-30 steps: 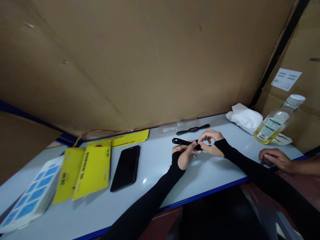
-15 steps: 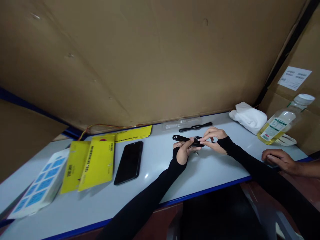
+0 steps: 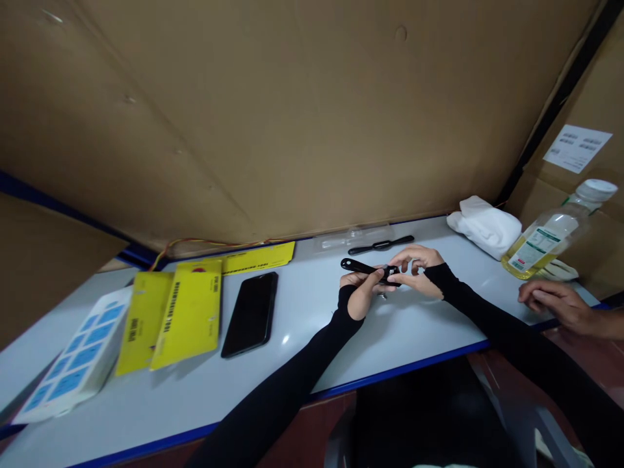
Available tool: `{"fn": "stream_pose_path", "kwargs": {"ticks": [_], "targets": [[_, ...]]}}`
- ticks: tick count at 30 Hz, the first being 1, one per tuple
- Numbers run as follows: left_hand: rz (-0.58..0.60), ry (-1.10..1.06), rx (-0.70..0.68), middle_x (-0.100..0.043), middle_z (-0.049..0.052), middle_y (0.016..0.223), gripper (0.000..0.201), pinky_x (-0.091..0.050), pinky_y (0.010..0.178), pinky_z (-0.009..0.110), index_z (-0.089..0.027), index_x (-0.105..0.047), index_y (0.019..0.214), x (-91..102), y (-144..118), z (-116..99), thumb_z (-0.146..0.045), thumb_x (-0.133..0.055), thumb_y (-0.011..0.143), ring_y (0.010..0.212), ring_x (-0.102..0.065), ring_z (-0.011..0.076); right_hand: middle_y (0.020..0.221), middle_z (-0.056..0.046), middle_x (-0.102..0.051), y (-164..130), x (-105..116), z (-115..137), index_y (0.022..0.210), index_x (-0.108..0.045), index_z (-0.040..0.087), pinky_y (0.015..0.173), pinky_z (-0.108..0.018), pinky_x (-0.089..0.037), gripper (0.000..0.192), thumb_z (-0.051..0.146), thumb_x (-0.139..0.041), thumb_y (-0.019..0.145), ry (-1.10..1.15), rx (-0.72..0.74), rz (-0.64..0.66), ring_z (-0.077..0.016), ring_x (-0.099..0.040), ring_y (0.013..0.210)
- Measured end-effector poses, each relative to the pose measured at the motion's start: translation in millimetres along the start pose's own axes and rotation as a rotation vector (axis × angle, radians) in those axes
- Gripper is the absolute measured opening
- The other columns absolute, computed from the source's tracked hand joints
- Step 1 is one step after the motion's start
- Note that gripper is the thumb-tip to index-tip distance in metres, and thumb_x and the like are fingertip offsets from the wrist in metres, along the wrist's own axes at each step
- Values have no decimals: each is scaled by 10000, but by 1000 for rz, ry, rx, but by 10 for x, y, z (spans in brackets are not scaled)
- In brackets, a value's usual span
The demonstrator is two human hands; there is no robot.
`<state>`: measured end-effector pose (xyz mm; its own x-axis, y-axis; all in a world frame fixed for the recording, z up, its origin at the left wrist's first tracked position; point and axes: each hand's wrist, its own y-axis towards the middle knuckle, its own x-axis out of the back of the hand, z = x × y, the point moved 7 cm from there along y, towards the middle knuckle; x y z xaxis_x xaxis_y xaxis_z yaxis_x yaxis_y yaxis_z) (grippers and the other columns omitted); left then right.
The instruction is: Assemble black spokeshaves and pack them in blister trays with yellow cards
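Observation:
Both my hands, in black sleeves, hold a small black strap-like piece (image 3: 361, 266) just above the white table (image 3: 302, 325). My left hand (image 3: 361, 296) pinches it from below with thumb and fingers. My right hand (image 3: 414, 268) grips its right end with the fingertips. The strap's free end sticks out to the left. A second black strap (image 3: 381, 245) lies on the table behind my hands, next to a clear plastic sleeve (image 3: 353, 236).
A black phone (image 3: 251, 314) lies face up left of my hands, beside yellow cards (image 3: 188, 312) and a blue-and-white sheet (image 3: 73, 364). At the right stand a bottle of yellow liquid (image 3: 553, 234) and a white cloth (image 3: 487, 226). Another person's hand (image 3: 556, 304) rests at the table's right edge. Cardboard walls the back.
My hands stay together on the black strap, with small finger shifts. The other person's hand has moved slightly right. The view has drifted a little.

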<state>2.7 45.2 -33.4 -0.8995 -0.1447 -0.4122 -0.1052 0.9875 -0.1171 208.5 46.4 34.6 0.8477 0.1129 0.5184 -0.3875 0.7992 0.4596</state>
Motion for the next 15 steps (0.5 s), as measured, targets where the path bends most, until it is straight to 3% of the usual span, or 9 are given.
{"fn": "stream_pose_path", "kwargs": {"ticks": [2,4,10,15], "targets": [[-2,7,-6,-803,181,923,430,-644,552,354,-80,-764,632,3,4,6,-436,-966,499,577,-747,251,887,-77,-693,291,-361,54,853,-797,291,500,-337,-446,195,485,-809,833,81,-30,19,-167,-616,671],[0,12,-3,-804,179,946,421,-636,541,344,-87,-751,607,4,5,12,-437,-963,506,565,-743,242,901,-79,-697,389,-483,33,849,-814,308,521,-356,-446,143,436,-854,798,141,-40,18,-179,-613,696],[11,44,-26,-805,179,1018,406,-637,581,336,-99,-749,613,8,9,21,-453,-944,572,571,-752,232,845,-70,-737,291,-316,13,814,-826,332,548,-387,-460,102,419,-876,799,37,79,-90,-203,-590,706],[6,27,-50,-806,182,1012,467,-640,615,326,-94,-781,668,19,23,33,-505,-964,545,606,-765,236,824,-62,-742,292,-357,84,811,-801,288,655,-383,-519,126,395,-819,873,-109,227,-181,-217,-630,798]]}}
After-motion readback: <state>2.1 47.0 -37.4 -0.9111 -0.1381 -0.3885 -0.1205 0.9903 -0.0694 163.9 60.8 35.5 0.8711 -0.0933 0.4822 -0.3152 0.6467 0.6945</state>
